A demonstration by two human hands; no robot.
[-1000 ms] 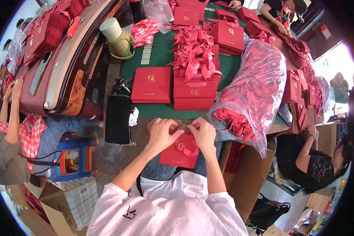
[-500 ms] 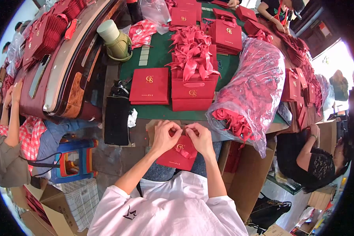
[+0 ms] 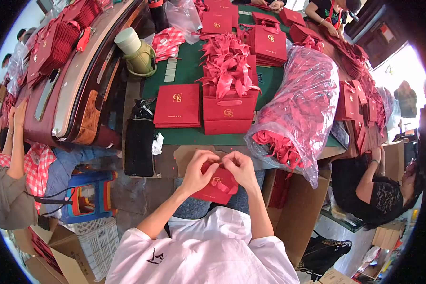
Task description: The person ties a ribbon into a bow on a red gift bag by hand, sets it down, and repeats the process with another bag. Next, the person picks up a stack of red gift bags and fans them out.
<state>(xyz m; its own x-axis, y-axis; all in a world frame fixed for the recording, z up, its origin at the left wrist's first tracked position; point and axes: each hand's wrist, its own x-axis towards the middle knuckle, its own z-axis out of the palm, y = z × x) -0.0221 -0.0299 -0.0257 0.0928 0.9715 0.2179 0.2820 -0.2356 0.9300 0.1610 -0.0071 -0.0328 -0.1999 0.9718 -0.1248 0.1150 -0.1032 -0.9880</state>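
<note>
A small red paper gift bag (image 3: 213, 193) with gold lettering lies tilted over my lap, at the table's front edge. A red ribbon (image 3: 221, 185) hangs in a loop across its front. My left hand (image 3: 199, 171) is closed in a pinch at the bag's upper edge. Close beside it, my right hand (image 3: 240, 169) pinches the same edge, thumb and forefinger together. The exact spot between the fingertips is too small to make out. Ahead stand a flat stack of red bags (image 3: 177, 111) and a row of bags topped with ribbon bows (image 3: 228, 114).
A clear plastic sack of red ribbons (image 3: 298, 104) lies at the table's right. To the left are a green flask (image 3: 140, 59) and a black pouch (image 3: 139, 147). A cardboard box (image 3: 300, 208) stands by my right leg, a blue stool (image 3: 91, 196) at left. Other people work around.
Both hands stay at the bag's top edge. The left hand has turned slightly and covers more of the bag. The bag is tilted more, and the view has shifted a little.
</note>
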